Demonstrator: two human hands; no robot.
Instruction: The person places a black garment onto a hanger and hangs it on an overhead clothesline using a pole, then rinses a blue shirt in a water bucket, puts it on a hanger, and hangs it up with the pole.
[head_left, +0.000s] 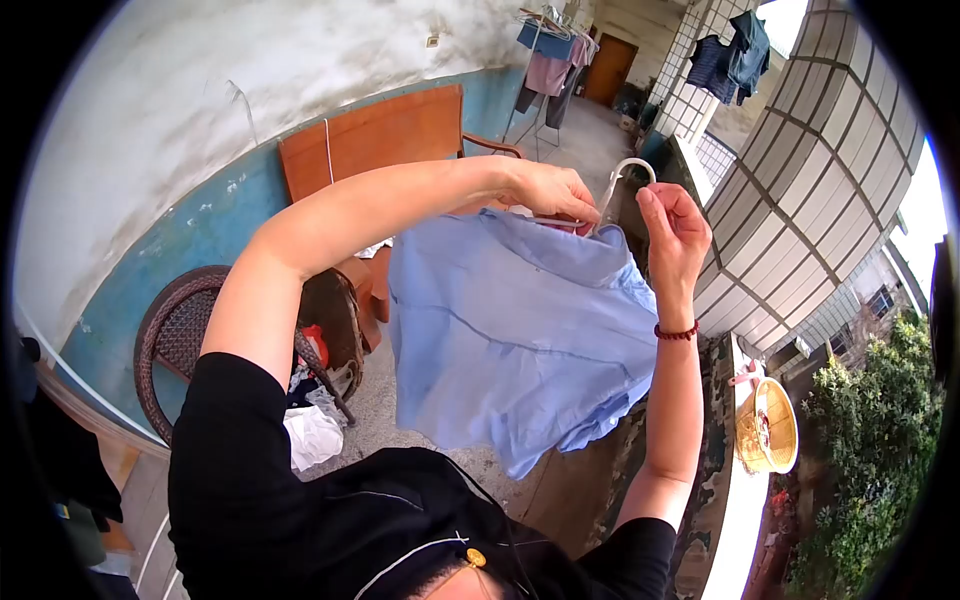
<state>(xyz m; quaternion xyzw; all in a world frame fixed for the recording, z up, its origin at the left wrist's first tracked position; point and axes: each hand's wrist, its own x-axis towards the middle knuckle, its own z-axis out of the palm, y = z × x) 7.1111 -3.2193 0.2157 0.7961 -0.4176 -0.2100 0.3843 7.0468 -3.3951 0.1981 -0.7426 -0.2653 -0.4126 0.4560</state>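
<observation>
A light blue shirt [520, 310] hangs spread out in front of my chest on a pale clothes hanger [612, 185]. My left hand [555, 192] reaches across above the collar, its fingers closed on the hanger near the base of the hook. Beside the curved hook, my right hand [678, 225] is raised with its fingers curled, thumb and forefinger pinching at the hook's tip. A dark red bead bracelet [677, 331] circles my right wrist. The shirt's lower edge falls loose and creased, covering part of the floor behind it.
A wooden bench [375, 135] stands along the wall, with a brown wicker chair [165, 335] to the left. White plastic bags [313, 430] lie below. On the right ledge sits a yellow basket [768, 428]. Clothes hang on a rack [548, 70] farther back. A tiled pillar [810, 190] rises at right.
</observation>
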